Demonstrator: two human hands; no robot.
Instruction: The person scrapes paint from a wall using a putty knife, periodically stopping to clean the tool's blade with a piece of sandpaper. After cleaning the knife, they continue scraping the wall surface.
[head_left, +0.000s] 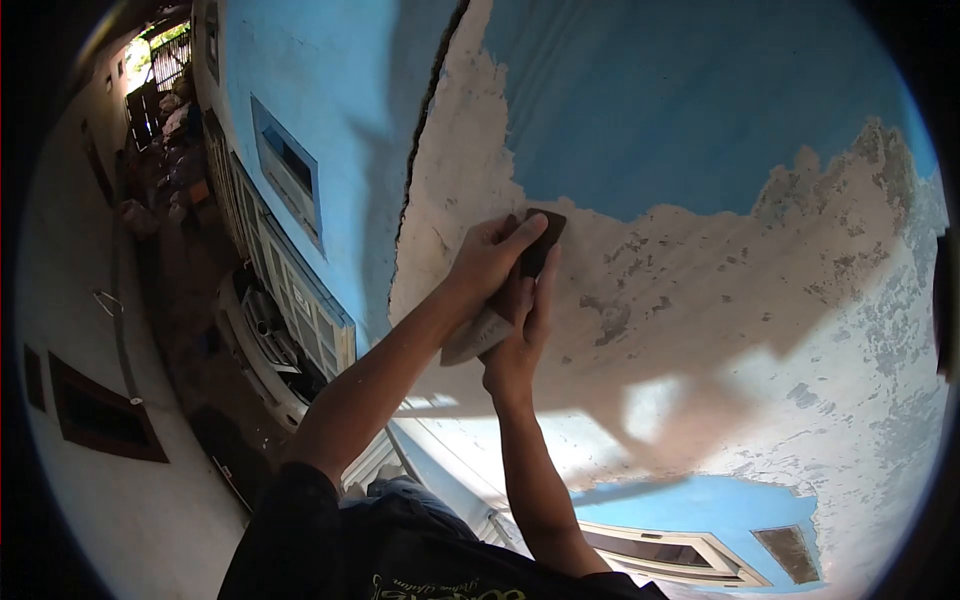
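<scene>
My left hand (492, 256) is closed, its thumb pressed on a dark flat rectangular piece (543, 243) whose kind I cannot make out. Just below it, my right hand (527, 335) is closed around a putty knife, its fingers reaching up along the edge of the dark piece. The putty knife's grey metal blade (476, 338) sticks out to the lower left, between my left wrist and right palm. Its handle is mostly hidden by my fingers. Both hands are together in front of a wall (680, 290) with bare, patchy whitish plaster.
Blue paint (650, 110) covers the upper wall, ending in a ragged edge. A dark crack (421, 125) runs down its left side. At left are a narrow passage, a light-coloured vehicle (262, 350) and a small window (287, 172). Another window frame (680, 553) lies at the bottom.
</scene>
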